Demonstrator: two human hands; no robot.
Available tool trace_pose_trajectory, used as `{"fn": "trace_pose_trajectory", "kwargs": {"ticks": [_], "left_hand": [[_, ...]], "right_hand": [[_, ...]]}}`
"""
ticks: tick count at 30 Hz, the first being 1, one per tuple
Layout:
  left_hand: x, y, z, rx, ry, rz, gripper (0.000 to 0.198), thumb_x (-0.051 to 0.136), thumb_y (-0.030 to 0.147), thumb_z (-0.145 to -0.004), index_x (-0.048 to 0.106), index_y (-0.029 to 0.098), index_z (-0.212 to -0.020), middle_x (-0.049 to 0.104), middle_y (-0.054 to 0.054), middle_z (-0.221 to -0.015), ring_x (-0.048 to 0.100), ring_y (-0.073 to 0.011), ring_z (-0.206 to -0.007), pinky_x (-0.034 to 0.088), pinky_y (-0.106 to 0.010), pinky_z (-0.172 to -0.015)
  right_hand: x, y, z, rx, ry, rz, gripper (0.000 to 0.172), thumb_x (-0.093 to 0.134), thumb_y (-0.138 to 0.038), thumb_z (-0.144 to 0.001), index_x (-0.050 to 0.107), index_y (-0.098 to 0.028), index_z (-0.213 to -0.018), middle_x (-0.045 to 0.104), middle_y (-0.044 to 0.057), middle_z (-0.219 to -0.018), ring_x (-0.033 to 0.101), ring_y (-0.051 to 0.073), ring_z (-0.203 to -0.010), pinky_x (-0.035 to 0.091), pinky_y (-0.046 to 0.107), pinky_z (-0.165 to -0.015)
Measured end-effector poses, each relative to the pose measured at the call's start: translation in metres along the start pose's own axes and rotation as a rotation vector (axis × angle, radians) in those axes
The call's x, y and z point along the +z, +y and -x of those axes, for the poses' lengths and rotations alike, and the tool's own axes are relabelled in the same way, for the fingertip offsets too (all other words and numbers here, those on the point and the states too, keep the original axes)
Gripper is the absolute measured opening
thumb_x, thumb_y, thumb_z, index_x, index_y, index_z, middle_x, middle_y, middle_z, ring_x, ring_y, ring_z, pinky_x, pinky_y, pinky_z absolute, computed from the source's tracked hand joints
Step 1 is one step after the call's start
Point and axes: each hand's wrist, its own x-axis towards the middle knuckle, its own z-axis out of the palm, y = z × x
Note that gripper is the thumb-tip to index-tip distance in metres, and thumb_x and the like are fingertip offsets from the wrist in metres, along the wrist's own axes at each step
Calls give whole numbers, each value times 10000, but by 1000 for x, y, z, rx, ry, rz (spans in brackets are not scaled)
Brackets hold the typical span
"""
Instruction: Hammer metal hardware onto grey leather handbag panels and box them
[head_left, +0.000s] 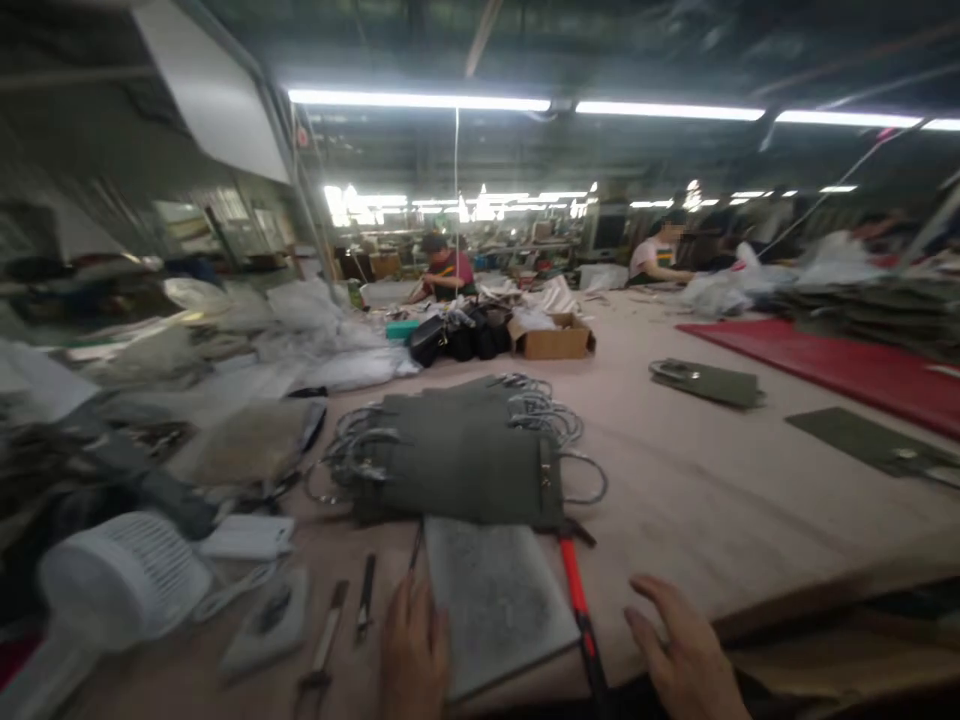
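Two slim tools (pixel 365 598) (pixel 328 628) lie at the left on the counter (pixel 637 480), roughly near to far. Right of them is the left hand (pixel 415 645), fingers together and pointing far, at the left edge of a grey slab (pixel 495 600). A thin dark rod (pixel 415 548) shows just past its fingertips; whether the hand grips it I cannot tell.

The stack (pixel 457 460) of green pieces with metal rings lies on the far side of both hands, more or less between them, its long axis running left to right; the left hand is nearer to it. The slab runs near to far below the stack's near edge.

Next comes the hammer (pixel 581 605), head far, handle slanting near and right along the slab's right edge. The right hand (pixel 686 645) is just right of this handle, thumb and fingers spread, holding nothing.
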Motion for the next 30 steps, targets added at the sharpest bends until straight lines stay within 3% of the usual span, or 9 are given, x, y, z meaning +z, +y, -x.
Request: {"fn": "trace_pose_trajectory", "kwargs": {"ticks": [2,5,10,13,17,20,26,30], "left_hand": [[1,-12,16,-25,-54,-60,388,428,380,-999,703,143,-1136,673,-183,-1261,628,-338,-1194,567,-518,-975],[10,-9,27,-44,-78,-66,390,418,337,-997,699,114,-1149,673,-193,-1266,616,-341,-1214,534,-539,-1026],[2,5,22,-61,-89,-48,355,427,278,-990,700,103,-1131,678,-193,-1249,602,-332,-1230,510,-546,-1057],[-5,12,18,-80,-107,-62,337,429,245,-985,693,117,-1148,671,-177,-1274,580,-321,-1271,484,-538,-1098],[-6,15,15,-103,-102,-89,331,440,219,-962,689,121,-1156,670,-173,-1280,574,-317,-1286,469,-536,-1120],[-6,16,15,-101,-114,-83,319,451,209,-944,695,116,-1127,673,-178,-1269,583,-317,-1271,471,-538,-1118],[-12,21,12,-130,-133,-93,309,446,208,-947,693,120,-1112,663,-175,-1276,573,-309,-1275,465,-520,-1121],[-15,26,5,-132,-161,-69,292,483,207,-915,699,127,-1095,673,-166,-1248,582,-302,-1251,453,-504,-1137]], "right_hand": [[10,-12,-7,-64,-94,10,332,493,-419,-930,688,-196,-1080,740,135,-1126,705,298,-1058,566,455,-939],[15,-28,-17,-131,-219,35,312,472,-371,-942,693,-198,-1080,730,134,-1133,697,279,-1052,555,420,-920],[30,-42,-25,-176,-362,132,350,493,-392,-922,686,-176,-1119,695,156,-1189,670,307,-1068,538,437,-899],[44,-42,-20,-290,-423,171,411,568,-393,-867,662,-179,-1205,645,175,-1298,628,344,-1138,511,467,-919],[60,-25,-5,-376,-424,217,487,570,-309,-806,634,-197,-1276,614,175,-1367,588,376,-1177,481,508,-934],[63,-8,2,-367,-401,235,438,500,-287,-847,646,-209,-1252,619,155,-1370,588,365,-1167,484,504,-924],[56,27,-8,-343,-336,217,465,409,-169,-867,638,-198,-1270,607,182,-1336,610,346,-1131,485,515,-953],[65,62,-12,-387,-286,112,565,403,-232,-901,521,-246,-1454,582,234,-1316,613,408,-1105,495,561,-866]]}}
